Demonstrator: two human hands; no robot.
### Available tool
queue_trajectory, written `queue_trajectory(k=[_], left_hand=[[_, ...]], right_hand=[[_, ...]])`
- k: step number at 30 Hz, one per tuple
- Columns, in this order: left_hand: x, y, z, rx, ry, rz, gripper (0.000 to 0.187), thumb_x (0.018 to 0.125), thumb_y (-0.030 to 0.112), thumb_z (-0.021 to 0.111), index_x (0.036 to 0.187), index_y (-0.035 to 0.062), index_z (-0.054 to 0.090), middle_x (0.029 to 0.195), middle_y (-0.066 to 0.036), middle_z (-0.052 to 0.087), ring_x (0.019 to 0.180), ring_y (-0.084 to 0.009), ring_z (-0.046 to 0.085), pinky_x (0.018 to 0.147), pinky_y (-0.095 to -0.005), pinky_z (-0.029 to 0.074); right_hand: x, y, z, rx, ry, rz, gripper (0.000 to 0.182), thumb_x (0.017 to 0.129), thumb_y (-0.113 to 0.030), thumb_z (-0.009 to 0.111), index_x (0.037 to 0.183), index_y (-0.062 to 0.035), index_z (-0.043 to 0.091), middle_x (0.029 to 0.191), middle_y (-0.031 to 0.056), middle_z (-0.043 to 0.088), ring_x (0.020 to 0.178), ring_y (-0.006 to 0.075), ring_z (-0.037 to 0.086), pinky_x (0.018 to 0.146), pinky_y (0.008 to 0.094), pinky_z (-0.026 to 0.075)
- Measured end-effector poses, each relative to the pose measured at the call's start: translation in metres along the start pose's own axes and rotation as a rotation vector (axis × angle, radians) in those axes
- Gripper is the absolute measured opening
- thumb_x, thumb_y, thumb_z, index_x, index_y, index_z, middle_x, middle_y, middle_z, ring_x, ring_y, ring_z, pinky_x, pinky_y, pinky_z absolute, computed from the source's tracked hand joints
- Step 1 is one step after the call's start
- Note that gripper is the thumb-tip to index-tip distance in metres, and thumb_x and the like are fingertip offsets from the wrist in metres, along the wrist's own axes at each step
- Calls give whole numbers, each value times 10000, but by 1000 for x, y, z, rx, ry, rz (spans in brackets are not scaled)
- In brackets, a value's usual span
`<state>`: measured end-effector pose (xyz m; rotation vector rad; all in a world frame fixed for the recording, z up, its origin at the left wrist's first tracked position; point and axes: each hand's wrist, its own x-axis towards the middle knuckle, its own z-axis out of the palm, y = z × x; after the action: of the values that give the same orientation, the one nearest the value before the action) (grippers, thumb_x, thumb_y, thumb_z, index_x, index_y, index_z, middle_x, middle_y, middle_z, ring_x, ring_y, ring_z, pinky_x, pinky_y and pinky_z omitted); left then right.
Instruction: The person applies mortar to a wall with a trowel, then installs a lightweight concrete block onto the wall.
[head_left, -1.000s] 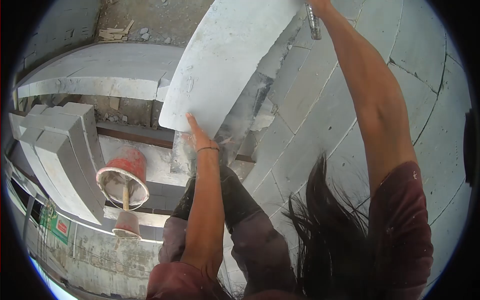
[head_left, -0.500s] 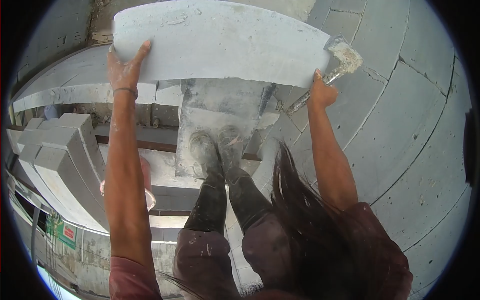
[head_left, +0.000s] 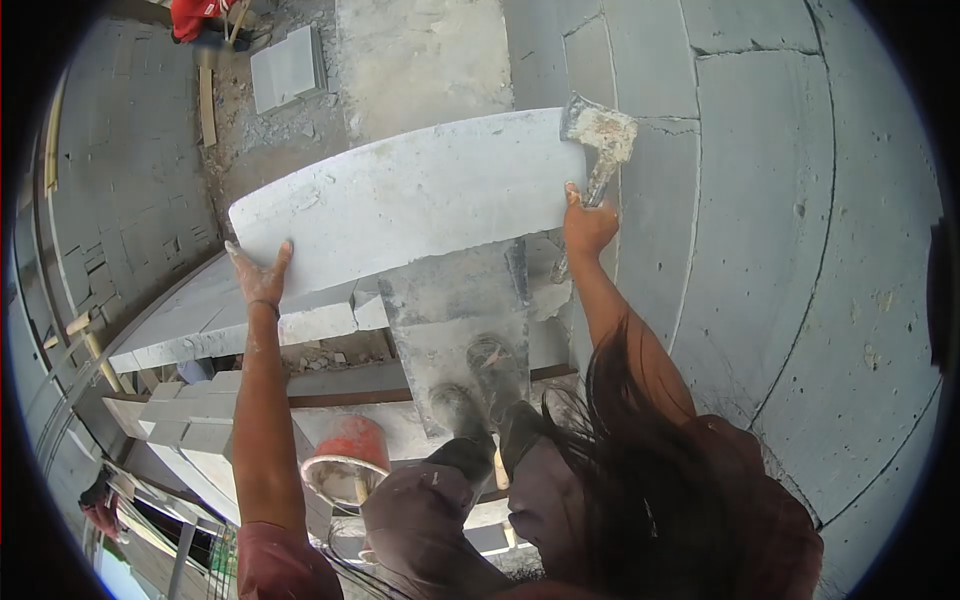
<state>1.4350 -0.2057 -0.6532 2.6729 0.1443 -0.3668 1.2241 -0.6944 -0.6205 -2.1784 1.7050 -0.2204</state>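
Note:
A long pale grey lightweight concrete block [head_left: 415,190] is held out in front of me between both hands, its right end higher in view than its left. My left hand [head_left: 262,272] grips the block's lower left end, thumb and fingers spread around it. At the right end, my right hand [head_left: 590,225] is closed around the handle of a hatchet [head_left: 605,135] with a mortar-caked head, and its thumb presses against the block. Below the block, a dusty grey board [head_left: 455,295] runs down to my boots [head_left: 490,370].
A block wall [head_left: 750,200] rises on my right. At left is a low block course [head_left: 310,320], with stacked blocks [head_left: 190,420] nearer me. A red bucket [head_left: 350,445] stands beside my legs. A person in red [head_left: 195,12] is far off, near flat blocks [head_left: 285,70].
The block's right end has swung up in view and its left end has dropped. My view has shifted, bringing the ground beyond and a person into sight. Both hands keep their hold.

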Motion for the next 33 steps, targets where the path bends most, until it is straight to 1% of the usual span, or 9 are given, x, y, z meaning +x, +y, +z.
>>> queue_trajectory(k=[4, 6, 10, 13, 15, 18, 24, 28, 33], left_hand=[[-27, 82, -33, 381, 0, 52, 1371, 675, 745, 826, 1651, 44, 164, 1700, -251, 147, 1584, -429, 96, 1192, -742, 149], [-31, 91, -8, 310, 59, 633, 1372, 635, 850, 750, 1672, 171, 162, 1730, -159, 132, 1598, -414, 40, 1112, -850, 66], [-63, 209, 24, 454, -158, 956, 1220, 739, 890, 619, 1673, 237, 183, 1737, -120, 126, 1603, -389, 16, 1167, -792, -35], [-43, 241, 73, 411, -8, 806, 1081, 828, 867, 536, 1667, 274, 201, 1741, -100, 120, 1610, -344, 11, 1172, -784, -60], [-39, 255, 79, 440, 2, 725, 1029, 856, 856, 502, 1663, 286, 212, 1737, -88, 138, 1611, -323, 24, 1180, -777, -51], [-53, 250, 87, 540, -55, 630, 968, 883, 853, 447, 1654, 306, 238, 1722, -70, 186, 1609, -291, 58, 1195, -762, -35], [-57, 250, 88, 547, -56, 611, 933, 880, 860, 426, 1627, 313, 319, 1667, -79, 302, 1587, -284, 144, 1204, -753, -31], [-54, 249, 91, 507, -36, 633, 937, 866, 868, 436, 1610, 303, 373, 1649, -92, 336, 1580, -298, 178, 1196, -762, -40], [-54, 247, 92, 504, -28, 628, 946, 855, 876, 443, 1609, 309, 373, 1644, -94, 341, 1578, -293, 183, 1194, -764, -38]], right_hand=[[-1, 13, 12, 96, 68, -51, 487, 783, -348, 895, 919, 80, 706, 868, 291, 709, 865, 482, 691, 781, 501, 531], [2, 18, 21, 112, 101, -63, 429, 789, -309, 888, 912, 62, 711, 840, 270, 710, 842, 467, 693, 770, 493, 528], [7, 16, 19, 194, 15, 7, 540, 780, -371, 885, 1015, 84, 710, 953, 282, 708, 982, 472, 664, 861, 508, 524], [0, 27, 7, 272, -11, -53, 388, 794, -252, 884, 950, 61, 716, 775, 209, 703, 764, 410, 697, 767, 470, 531], [-9, 45, 1, -15, 614, -489, 373, 816, -237, 870, 954, 63, 696, 746, 187, 693, 705, 350, 682, 721, 452, 523], [-54, 48, -54, 248, -56, -216, 365, 851, -244, 843, 963, 63, 679, 734, 185, 679, 660, 309, 645, 672, 441, 504], [-122, 56, -60, 425, -463, -267, 303, 909, -231, 781, 918, 46, 657, 703, 163, 643, 667, 268, 651, 646, 413, 500], [-131, 53, -82, 432, -411, -387, 294, 928, -219, 751, 940, 51, 636, 681, 158, 624, 681, 272, 679, 634, 399, 509], [-143, 62, -87, 637, -222, -746, 335, 927, -170, 735, 1099, 91, 613, 784, 257, 668, 701, 458, 691, 628, 444, 535]])
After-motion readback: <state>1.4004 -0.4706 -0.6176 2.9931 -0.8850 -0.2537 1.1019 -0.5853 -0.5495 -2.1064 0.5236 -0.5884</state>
